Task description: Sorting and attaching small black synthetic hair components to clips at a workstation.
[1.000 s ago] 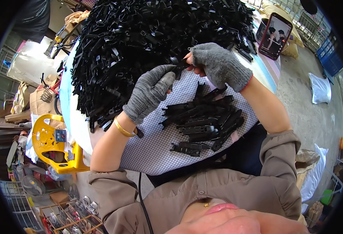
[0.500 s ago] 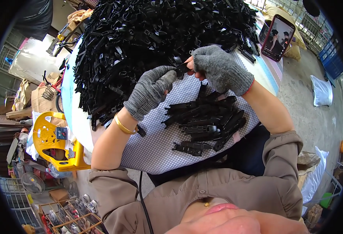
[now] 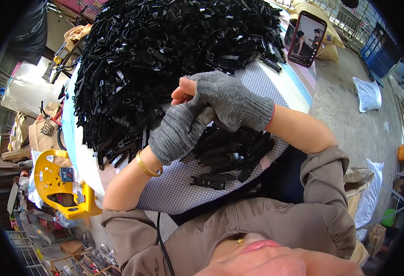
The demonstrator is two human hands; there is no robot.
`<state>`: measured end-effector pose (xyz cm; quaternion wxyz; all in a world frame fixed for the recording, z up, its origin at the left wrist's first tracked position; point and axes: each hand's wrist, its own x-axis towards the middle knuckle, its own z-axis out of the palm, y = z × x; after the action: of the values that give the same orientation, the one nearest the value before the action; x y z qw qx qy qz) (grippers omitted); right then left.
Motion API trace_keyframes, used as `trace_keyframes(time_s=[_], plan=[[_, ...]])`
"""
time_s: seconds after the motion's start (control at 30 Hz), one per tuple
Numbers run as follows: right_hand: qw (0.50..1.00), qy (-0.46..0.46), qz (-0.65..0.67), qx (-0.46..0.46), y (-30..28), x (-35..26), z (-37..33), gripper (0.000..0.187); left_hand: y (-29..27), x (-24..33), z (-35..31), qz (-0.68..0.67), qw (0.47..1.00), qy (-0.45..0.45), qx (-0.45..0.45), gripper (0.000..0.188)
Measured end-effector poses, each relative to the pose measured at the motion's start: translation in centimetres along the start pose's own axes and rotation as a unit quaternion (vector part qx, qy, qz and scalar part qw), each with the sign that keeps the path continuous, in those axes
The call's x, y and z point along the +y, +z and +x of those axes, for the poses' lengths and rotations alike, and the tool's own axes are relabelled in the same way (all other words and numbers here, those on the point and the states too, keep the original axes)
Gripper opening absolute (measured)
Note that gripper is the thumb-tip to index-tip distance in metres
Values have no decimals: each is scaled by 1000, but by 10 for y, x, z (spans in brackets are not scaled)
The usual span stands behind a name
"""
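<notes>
My left hand (image 3: pixel 176 133) and my right hand (image 3: pixel 234 101), both in grey fingerless knit gloves, meet over the table (image 3: pixel 158 195). The right hand lies across the left, its bare fingertips curled past the left hand's far side. The left fingers are bent, with the thumb under the right palm; whatever lies between the hands is hidden. Directly beyond them rises a large pile of black plastic parts (image 3: pixel 165 46). On the near side, partly covered by my hands, is a smaller heap of longer black plastic pieces (image 3: pixel 238 152), with one piece (image 3: pixel 213 181) closest to me.
A phone (image 3: pixel 306 41) playing a video stands at the table's far right, beside a dark cup (image 3: pixel 290 33). Left of the table is a yellow plastic chair (image 3: pixel 57 181) with a small dark box (image 3: pixel 67 174) on it. A white sack (image 3: pixel 367 94) lies on the floor at right.
My right hand has swung left and over the left hand, covering the small black part that showed between the fingertips. The view has shifted slightly.
</notes>
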<state>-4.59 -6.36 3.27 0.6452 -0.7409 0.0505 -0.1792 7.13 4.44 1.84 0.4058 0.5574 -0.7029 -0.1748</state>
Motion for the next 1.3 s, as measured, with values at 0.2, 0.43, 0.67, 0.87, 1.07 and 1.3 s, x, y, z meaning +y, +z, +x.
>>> trace_keyframes(time_s=[0.2, 0.43, 0.67, 0.87, 1.07, 1.3], plan=[[962, 21, 272, 9, -23, -6, 2, 78, 5, 29, -2, 57, 998, -32, -15, 20], [939, -136, -304, 82, -41, 34, 20, 20, 10, 53, -17, 236, 968, -3, -86, 28], [746, -167, -644, -22, -4, 32, 28, 20, -49, 15, 2, 203, 975, -76, 48, 13], [751, -118, -649, -16, -5, 34, 27, 20, -34, -27, 12, 533, 821, -182, -96, 28], [847, -92, -523, 21, -17, 23, 18, 17, -30, -28, 9, 536, 839, -82, -43, 21], [917, -22, -394, 62, -37, 5, 10, 17, -35, -20, 5, 197, 972, -102, 72, 19]])
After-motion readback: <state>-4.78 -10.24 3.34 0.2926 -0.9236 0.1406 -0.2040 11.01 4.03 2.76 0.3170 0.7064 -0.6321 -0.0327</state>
